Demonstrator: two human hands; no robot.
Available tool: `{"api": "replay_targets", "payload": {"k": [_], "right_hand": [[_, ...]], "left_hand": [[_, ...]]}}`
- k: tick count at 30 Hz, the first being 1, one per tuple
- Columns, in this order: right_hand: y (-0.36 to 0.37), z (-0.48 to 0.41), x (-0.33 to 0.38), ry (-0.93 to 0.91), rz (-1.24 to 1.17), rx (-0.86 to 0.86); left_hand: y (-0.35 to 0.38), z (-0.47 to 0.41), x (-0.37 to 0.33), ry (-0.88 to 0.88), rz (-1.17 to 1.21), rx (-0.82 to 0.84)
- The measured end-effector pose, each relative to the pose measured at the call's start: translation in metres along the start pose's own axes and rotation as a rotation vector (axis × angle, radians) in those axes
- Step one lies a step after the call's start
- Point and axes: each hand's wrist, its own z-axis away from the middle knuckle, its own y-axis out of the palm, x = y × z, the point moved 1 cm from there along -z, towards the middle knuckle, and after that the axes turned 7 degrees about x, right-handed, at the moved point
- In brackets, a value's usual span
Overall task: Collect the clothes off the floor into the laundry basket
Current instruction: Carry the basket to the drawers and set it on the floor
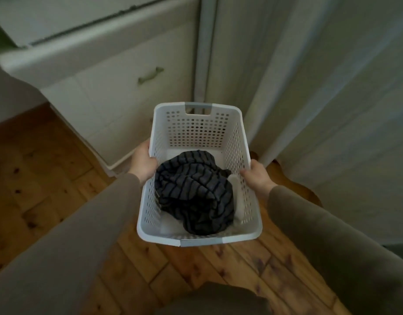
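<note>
Basket [197, 133], white perforated plastic with grey handle strips at both short ends, held over the wooden floor [48, 178]. Whether its base touches the floor: cannot tell.

Left hand [144, 163] clamped on the basket's left long rim, roughly midway along; thumb hooked inside, fingers outside. Right hand [257, 176] clamped on the right long rim, directly opposite, fingers curled over the edge. Both arms in long brownish sleeves.

Inside the basket: one dark striped garment [193, 192], crumpled in a heap, filling most of the bottom from the middle toward the near end. Bare white floor of the basket shows at the far end, and a strip along the right wall.

Beyond the basket's far left corner: pale cabinet [118, 105] with a drawer handle [150, 75]. Beyond the far right corner and along the right side: pale curtain [309, 98] hanging down to the floor.
</note>
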Motion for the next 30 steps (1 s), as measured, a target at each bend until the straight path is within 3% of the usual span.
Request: {"api": "replay_targets", "payload": {"k": [8,23,27,30], "right_hand": [[0.032,-0.054,-0.052,-0.011,-0.029,0.015],[0.035,-0.072,-0.079,0.014,-0.081,0.043],[0.033,-0.073,-0.079,0.014,-0.073,0.041],[0.035,-0.073,-0.077,0.037,-0.121,0.078]], "left_hand": [[0.037,-0.048,0.061,0.019,-0.011,-0.007],[0.052,-0.062,0.086,0.069,0.016,0.069],[0.056,-0.038,0.099,-0.016,0.023,0.101],[0.056,-0.009,0.115,-0.119,0.056,0.233]]}}
